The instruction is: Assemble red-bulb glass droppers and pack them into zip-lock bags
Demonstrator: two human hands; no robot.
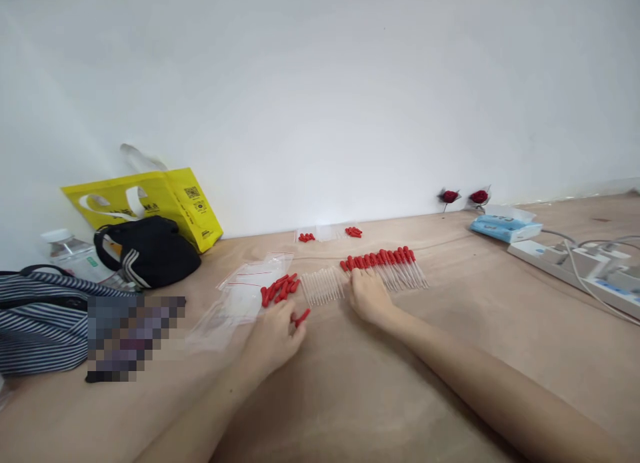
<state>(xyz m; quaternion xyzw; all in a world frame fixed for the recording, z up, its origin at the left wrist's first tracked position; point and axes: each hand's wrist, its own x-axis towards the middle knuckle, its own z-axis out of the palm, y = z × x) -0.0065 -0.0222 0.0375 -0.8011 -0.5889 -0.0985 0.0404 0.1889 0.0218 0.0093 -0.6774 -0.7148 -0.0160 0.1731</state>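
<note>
My left hand [273,336] is closed on a red rubber bulb [303,318], which sticks out past the fingertips. Just beyond it lies a loose pile of red rubber bulbs [280,288]. Several thin clear glass tubes [323,286] lie side by side between my hands. To their right is a row of droppers [400,266], clear tubes with red bulbs on their far ends. My right hand [369,295] is at the row's left end, fingers bent down and together among the droppers. What sits between those fingertips is hidden.
Clear zip bags [243,296] lie left of the bulbs. A small bag [327,233] with red bulbs rests by the wall. Farther left are a yellow bag [193,210], a black cap [160,250] and a striped bag [45,323]. A tissue pack [505,228] and power strip [575,266] sit right.
</note>
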